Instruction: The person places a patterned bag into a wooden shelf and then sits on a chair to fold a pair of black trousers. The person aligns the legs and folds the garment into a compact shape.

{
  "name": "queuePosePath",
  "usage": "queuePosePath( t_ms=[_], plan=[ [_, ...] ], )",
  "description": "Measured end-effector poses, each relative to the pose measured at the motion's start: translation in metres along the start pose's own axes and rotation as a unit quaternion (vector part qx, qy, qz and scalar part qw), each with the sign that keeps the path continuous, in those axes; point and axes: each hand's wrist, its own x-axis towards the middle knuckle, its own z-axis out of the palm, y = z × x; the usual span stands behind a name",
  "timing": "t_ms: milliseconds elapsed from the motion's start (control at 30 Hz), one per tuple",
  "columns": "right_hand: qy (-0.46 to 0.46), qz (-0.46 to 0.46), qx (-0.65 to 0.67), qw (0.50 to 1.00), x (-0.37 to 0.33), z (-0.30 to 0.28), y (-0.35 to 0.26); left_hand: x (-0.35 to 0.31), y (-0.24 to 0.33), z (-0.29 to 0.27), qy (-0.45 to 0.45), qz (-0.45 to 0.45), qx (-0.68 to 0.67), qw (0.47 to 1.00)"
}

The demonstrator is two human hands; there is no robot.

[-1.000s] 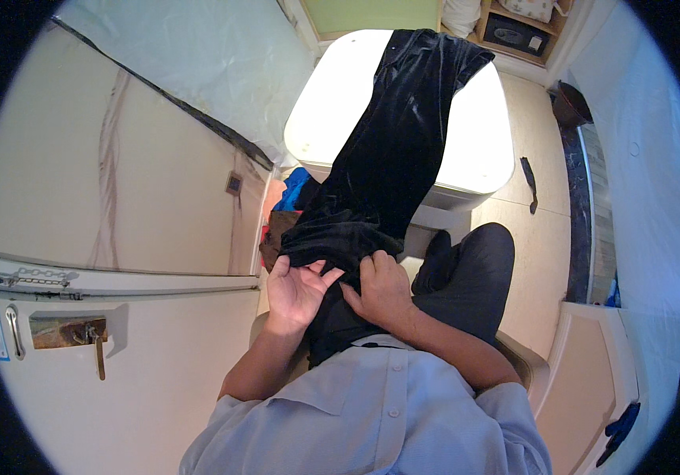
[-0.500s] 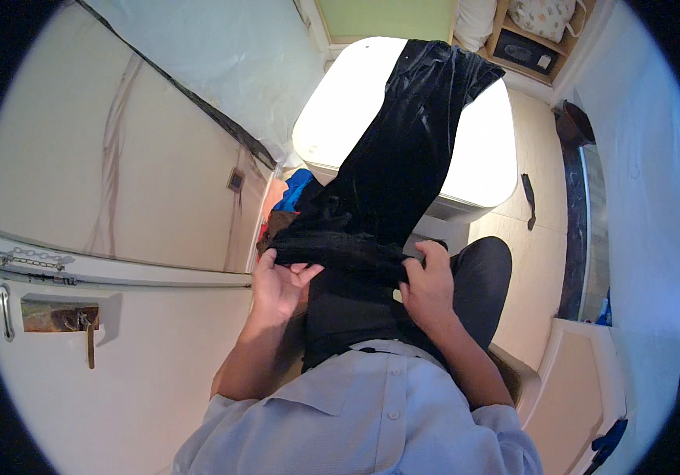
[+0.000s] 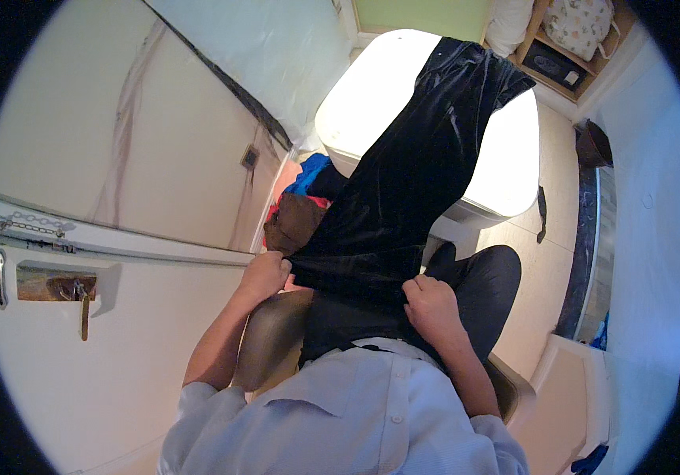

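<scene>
A long black velvety garment [image 3: 403, 166] stretches from my lap up over a white table [image 3: 356, 103] with rounded corners. Its exact kind does not show. My left hand [image 3: 265, 277] is closed on the garment's near left corner. At the near right corner, the fingers of my right hand [image 3: 433, 305] pinch the edge. Between the two hands the near edge lies pulled fairly straight across my thighs. The fingertips of both hands are partly hidden.
Brown, red and blue cloths [image 3: 296, 222] are heaped left of the table. A white door [image 3: 134, 364] with a handle stands close on my left. A black strip [image 3: 541, 214] lies on the floor to the right. Shelves [image 3: 565, 59] hold a patterned bag at the far right.
My hands have gone from loosely handling a folded near end to gripping its two corners. That end is now flattened and drawn taut. The view has shifted slightly, uncovering more of the cloth heap.
</scene>
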Motion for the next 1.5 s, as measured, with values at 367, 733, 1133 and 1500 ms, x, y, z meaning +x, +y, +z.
queuePosePath(
  t_ms=[367,733,1133,1500],
  plan=[
    [-0.098,0.018,-0.032,0.995,0.001,0.036,-0.007,0.007,0.004,0.001,0.057,-0.020,0.073,0.995],
    [-0.052,0.055,0.091,0.993,0.007,0.042,-0.013,0.012,-0.018,0.008,0.110,0.061,0.039,0.991],
    [-0.038,0.108,0.125,0.986,0.004,0.030,0.001,0.006,0.072,-0.004,-0.122,0.391,-0.071,0.910],
    [-0.027,0.125,0.143,0.981,0.006,0.018,0.003,0.008,0.132,0.058,0.023,0.470,-0.001,0.882]
  ],
)
